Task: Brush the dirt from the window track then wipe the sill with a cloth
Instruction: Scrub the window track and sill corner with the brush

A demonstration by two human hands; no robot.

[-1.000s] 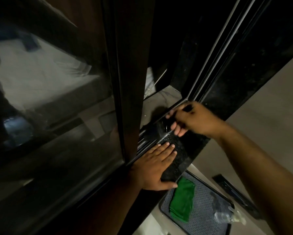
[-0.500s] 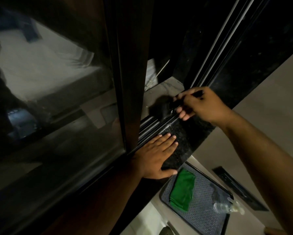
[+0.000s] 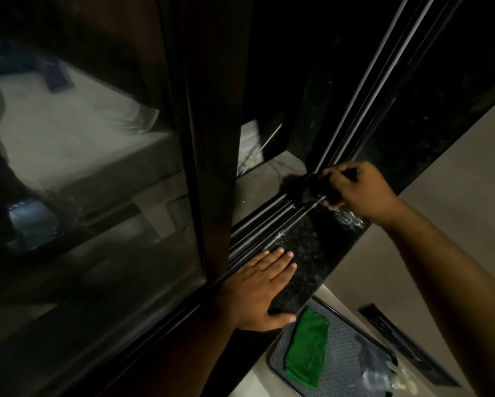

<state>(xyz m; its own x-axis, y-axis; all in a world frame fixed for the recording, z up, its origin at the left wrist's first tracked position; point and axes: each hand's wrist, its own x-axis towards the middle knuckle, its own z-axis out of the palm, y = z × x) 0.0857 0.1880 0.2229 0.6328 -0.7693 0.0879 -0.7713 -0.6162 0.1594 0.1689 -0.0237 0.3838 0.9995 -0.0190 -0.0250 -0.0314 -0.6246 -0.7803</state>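
1. The right hand (image 3: 361, 193) is up at about two o'clock from the centre of the view, its fingers (image 3: 333, 181) curled tight around a small dark brush (image 3: 306, 186).
2. The brush head, blurred and dark, sits at the far end of the window track (image 3: 257, 227), where the rails meet the upright frame channel; whether the bristles touch the metal I cannot tell.
3. The track runs as a set of parallel dark rails from seven o'clock toward one o'clock, between the sliding window frame (image 3: 212, 138) and the sill (image 3: 306, 253).
4. The sill is speckled black stone, and there are pale glinting flecks on it just below the right hand and beside the nearest rail.
5. The left hand (image 3: 260, 290) lies flat on the sill near the middle of the view, palm down, fingers (image 3: 280, 259) straight and close together, thumb stuck out toward four o'clock; it grips nothing.
6. The green cloth (image 3: 308, 353), folded, lies at five o'clock on a grey dotted tray (image 3: 346, 359) below the sill, just beside the left thumb but apart from it.
7. A clear spray bottle (image 3: 384, 378) lies on the same tray, to the right of the cloth.
8. The glass pane (image 3: 83, 167) at nine o'clock reflects a dim room.
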